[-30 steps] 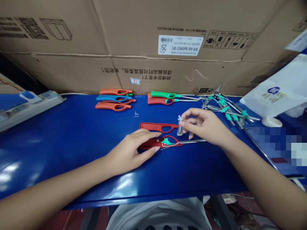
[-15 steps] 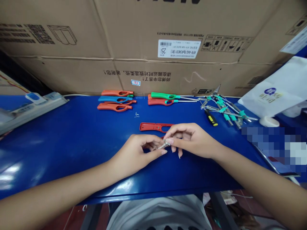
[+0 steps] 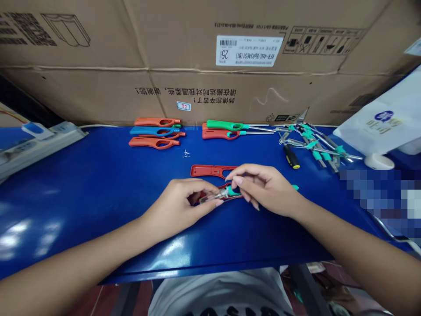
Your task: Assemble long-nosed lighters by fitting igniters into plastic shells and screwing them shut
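My left hand (image 3: pixel 184 199) is closed, thumb against fingers, on the clear fuel tank (image 3: pixel 212 198) of a gas lighter's inner assembly. A teal part (image 3: pixel 232 191) sits at the tank's right end. Below and behind it lies a red lighter shell half (image 3: pixel 224 186), mostly covered. My right hand (image 3: pixel 263 186) hovers over the teal part, thumb and index finger pinched together; whatever is between them is too small to make out. Another teal piece (image 3: pixel 296 187) pokes out beyond the right hand. Just behind the hands, a second red shell half (image 3: pixel 207 170) lies with its inside up.
Orange and blue lighter handles (image 3: pixel 154 142) lie at back left. Green and red lighters with metal rods (image 3: pixel 226 127) lie at back centre. A black-yellow screwdriver (image 3: pixel 291 157) rests beside piled lighter assemblies (image 3: pixel 317 145). A power strip (image 3: pixel 42 145) stands left; a cardboard box (image 3: pixel 184 44) walls the back.
The clear tank and teal part now show between my hands, over the red shell half. My right hand has shifted slightly right, away from the left fingertips. The camera view has shifted a little.
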A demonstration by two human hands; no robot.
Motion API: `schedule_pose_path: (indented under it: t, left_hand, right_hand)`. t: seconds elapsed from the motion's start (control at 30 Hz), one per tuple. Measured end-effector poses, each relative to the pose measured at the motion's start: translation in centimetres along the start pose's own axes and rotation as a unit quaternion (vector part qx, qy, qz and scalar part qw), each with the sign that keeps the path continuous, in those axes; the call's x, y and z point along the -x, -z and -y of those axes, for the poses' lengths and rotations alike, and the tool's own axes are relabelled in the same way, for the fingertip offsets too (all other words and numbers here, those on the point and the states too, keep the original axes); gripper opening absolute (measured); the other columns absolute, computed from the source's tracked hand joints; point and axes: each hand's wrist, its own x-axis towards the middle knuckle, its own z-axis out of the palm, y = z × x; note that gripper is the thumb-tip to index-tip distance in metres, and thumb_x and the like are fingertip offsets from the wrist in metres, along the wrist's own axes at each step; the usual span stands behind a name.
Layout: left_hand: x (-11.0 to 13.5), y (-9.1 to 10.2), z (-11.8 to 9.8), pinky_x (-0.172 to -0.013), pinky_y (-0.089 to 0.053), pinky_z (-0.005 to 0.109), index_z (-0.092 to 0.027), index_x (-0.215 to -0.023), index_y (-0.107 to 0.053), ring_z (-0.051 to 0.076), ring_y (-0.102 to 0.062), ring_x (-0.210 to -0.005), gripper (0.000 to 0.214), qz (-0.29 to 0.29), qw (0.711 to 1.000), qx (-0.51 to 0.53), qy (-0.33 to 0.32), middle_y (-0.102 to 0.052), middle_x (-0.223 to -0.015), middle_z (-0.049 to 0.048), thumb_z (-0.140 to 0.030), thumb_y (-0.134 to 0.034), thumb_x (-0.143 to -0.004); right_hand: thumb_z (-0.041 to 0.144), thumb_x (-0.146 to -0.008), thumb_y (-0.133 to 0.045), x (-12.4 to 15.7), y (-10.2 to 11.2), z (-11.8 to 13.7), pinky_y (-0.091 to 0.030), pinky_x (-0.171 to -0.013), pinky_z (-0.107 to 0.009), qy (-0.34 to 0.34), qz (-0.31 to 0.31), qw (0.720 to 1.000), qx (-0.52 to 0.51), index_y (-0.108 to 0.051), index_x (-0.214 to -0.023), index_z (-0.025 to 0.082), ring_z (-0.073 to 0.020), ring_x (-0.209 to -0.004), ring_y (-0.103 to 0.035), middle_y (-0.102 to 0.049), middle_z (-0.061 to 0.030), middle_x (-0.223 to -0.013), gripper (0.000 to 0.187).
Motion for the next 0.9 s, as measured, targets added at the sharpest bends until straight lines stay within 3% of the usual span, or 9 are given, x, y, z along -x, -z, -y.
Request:
schedule_pose_path:
  t: [0.07, 0.17, 0.27, 0.37, 0.43, 0.6, 0.77, 0.9]
  left_hand:
    - [-0.1, 0.3, 0.2, -0.053, -0.039, 0.019, -0.018, -0.095, -0.079, 0.009, -0.050, -0.057, 0.016, -0.005, 1.000, -0.005, 0.016, -0.069, -0.072, -0.0005, -0.031, -0.072, -0.088]
    - [-0.3, 0.4, 0.5, -0.051, -0.039, 0.018, -0.017, -0.094, -0.079, 0.009, -0.051, -0.054, 0.018, 0.000, 0.999, 0.002, 0.034, -0.069, -0.069, -0.0005, -0.033, -0.073, -0.087]
    - [-0.3, 0.2, 0.8, -0.052, -0.041, 0.018, -0.017, -0.096, -0.079, 0.008, -0.054, -0.055, 0.018, 0.006, 1.000, -0.005, 0.026, -0.071, -0.072, 0.0002, -0.031, -0.073, -0.087]
    - [-0.1, -0.2, 1.0, -0.053, -0.042, 0.019, -0.018, -0.098, -0.079, 0.008, -0.054, -0.056, 0.017, 0.006, 1.000, -0.008, 0.007, -0.072, -0.075, 0.0001, -0.030, -0.073, -0.087]
    - [0.0, -0.4, 1.0, -0.054, -0.043, 0.018, -0.018, -0.098, -0.079, 0.008, -0.054, -0.056, 0.015, -0.001, 1.000, 0.000, -0.004, -0.072, -0.075, -0.0006, -0.028, -0.074, -0.087]
    - [0.1, -0.5, 1.0, -0.056, -0.044, 0.018, -0.019, -0.098, -0.079, 0.007, -0.055, -0.058, 0.014, -0.011, 1.000, 0.003, -0.015, -0.071, -0.075, -0.0016, -0.026, -0.074, -0.087]
    - [-0.1, -0.4, 1.1, -0.053, -0.042, 0.017, -0.018, -0.097, -0.079, 0.006, -0.052, -0.054, 0.014, -0.006, 1.000, -0.004, -0.005, -0.070, -0.073, -0.0020, -0.027, -0.074, -0.088]
    - [-0.1, -0.3, 1.4, -0.056, -0.043, 0.018, -0.020, -0.101, -0.079, 0.007, -0.054, -0.058, 0.015, -0.017, 0.999, -0.032, -0.028, -0.072, -0.079, -0.0011, -0.026, -0.076, -0.087]
  right_hand:
    - [0.033, -0.096, -0.059, 0.1, 0.6, -0.2, -0.042, -0.050, -0.023, 0.078, -0.022, 0.989, 0.122, -0.069, -0.095, 0.019, -0.0099, -0.060, -0.052, -0.066, -0.0033, -0.085, 0.018]
    - [0.023, -0.094, -0.062, 0.2, 1.2, -0.7, -0.046, -0.065, -0.025, 0.162, 0.029, 0.953, 0.255, -0.069, -0.096, 0.021, -0.0122, -0.075, -0.058, -0.064, -0.0046, -0.098, 0.008]
    - [0.026, -0.095, -0.063, 0.3, 1.2, -1.2, -0.047, -0.072, -0.028, 0.172, 0.086, 0.916, 0.352, -0.066, -0.103, 0.023, -0.0158, -0.089, -0.063, -0.064, -0.0051, -0.110, 0.009]
    - [0.028, -0.099, -0.057, 0.3, 1.0, -1.5, -0.044, -0.067, -0.028, 0.180, 0.103, 0.878, 0.431, -0.064, -0.104, 0.022, -0.0169, -0.088, -0.065, -0.064, -0.0056, -0.113, 0.010]
    - [0.028, -0.102, -0.053, 0.3, 0.9, -1.5, -0.042, -0.065, -0.028, 0.184, 0.104, 0.871, 0.443, -0.064, -0.104, 0.023, -0.0168, -0.088, -0.065, -0.064, -0.0055, -0.112, 0.013]
    - [0.024, -0.100, -0.055, 0.3, 0.8, -1.2, -0.044, -0.069, -0.027, 0.177, 0.083, 0.908, 0.372, -0.065, -0.099, 0.023, -0.0151, -0.086, -0.064, -0.065, -0.0045, -0.107, 0.010]
    - [0.019, -0.094, -0.061, 0.1, 0.8, -1.0, -0.040, -0.060, -0.023, 0.157, 0.037, 0.937, 0.309, -0.065, -0.090, 0.020, -0.0101, -0.065, -0.053, -0.064, -0.0020, -0.088, 0.006]
    - [0.025, -0.093, -0.063, 0.1, 0.7, -0.9, -0.035, -0.051, -0.021, 0.076, 0.020, 0.965, 0.251, -0.062, -0.088, 0.019, -0.0079, -0.051, -0.048, -0.056, 0.0044, -0.063, 0.008]
